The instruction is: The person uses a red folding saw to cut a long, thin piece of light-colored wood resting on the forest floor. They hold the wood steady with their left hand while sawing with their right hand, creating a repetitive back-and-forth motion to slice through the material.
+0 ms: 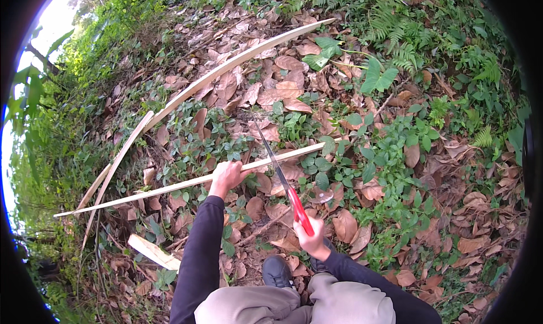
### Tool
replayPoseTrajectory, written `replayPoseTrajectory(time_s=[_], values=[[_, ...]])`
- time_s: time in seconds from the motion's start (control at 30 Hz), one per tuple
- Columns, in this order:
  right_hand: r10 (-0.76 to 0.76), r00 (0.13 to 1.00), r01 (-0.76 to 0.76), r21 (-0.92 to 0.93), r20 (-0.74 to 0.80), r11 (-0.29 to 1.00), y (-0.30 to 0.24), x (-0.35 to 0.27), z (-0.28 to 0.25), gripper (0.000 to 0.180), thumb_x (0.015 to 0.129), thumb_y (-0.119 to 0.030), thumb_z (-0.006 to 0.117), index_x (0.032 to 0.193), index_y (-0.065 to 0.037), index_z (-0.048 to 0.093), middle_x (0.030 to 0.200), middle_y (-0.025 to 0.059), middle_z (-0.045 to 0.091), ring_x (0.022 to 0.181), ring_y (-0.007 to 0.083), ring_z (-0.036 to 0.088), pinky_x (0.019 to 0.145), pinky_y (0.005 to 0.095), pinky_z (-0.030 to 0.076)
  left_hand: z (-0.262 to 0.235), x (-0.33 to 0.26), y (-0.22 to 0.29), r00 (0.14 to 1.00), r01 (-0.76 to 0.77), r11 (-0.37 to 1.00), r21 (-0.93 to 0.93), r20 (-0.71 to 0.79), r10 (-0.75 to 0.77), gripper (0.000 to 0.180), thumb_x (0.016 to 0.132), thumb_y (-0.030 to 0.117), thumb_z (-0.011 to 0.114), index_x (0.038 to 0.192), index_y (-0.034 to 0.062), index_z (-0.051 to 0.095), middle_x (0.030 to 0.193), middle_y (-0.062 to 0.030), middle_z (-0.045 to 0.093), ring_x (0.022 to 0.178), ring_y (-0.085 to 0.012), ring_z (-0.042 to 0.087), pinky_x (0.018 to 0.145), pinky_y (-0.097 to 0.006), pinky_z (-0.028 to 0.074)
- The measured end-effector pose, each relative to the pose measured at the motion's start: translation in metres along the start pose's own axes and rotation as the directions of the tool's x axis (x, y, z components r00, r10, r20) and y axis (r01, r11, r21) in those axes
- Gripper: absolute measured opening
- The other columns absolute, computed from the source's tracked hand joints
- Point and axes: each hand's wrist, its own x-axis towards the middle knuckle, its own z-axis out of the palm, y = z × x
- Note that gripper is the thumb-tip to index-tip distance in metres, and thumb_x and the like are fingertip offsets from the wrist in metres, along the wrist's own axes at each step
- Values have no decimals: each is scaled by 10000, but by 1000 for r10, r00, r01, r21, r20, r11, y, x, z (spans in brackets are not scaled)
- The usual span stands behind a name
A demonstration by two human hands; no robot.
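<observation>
My left hand (227, 178) is closed around a long, thin strip of pale wood (155, 191), which runs from the far left to just right of the middle. In my right hand (311, 237) is the red handle of a hand saw (279, 168) with a narrow dark blade. The blade points up and away from me, crossing the strip to the right of my left hand. Whether its teeth touch the wood or have cut into it, I cannot tell.
Beyond the strip lies a longer pale plank (226, 67). Narrower wooden pieces (120, 154) lean at the left, and a short wood offcut (154, 251) rests nearer me. Dry leaves (283, 92), low green plants and ferns (403, 35) cover the ground. My shoes (276, 270) stand at the bottom.
</observation>
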Motion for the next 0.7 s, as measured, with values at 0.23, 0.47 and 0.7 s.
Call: replayPoseTrajectory(time_s=[0.23,0.47,0.7], values=[[-4,998,5,-22,68,1000,24,-4,5,236,844,-102,667,654,-25,551,510,116,514,432,252,557,448,372,388,4,7,-7,996,9,999,-39,90,-6,550,910,564,594,773,49,727,711,-225,674,717,-412,684,708,-499,551],[-149,977,172,-153,150,973,10,-73,-49,237,803,-65,671,622,-62,518,509,84,471,405,280,506,439,396,386,18,-2,-11,997,-8,999,-53,79,13,554,904,580,597,762,62,731,706,-220,675,714,-399,690,705,-488,558],[-9,999,10,14,-33,1000,23,54,31,236,842,-94,664,648,-14,556,511,98,514,437,208,541,461,358,387,11,-3,2,1000,-1,1000,-23,-3,1,516,894,544,630,762,50,700,676,-200,665,678,-402,679,666,-497,550]])
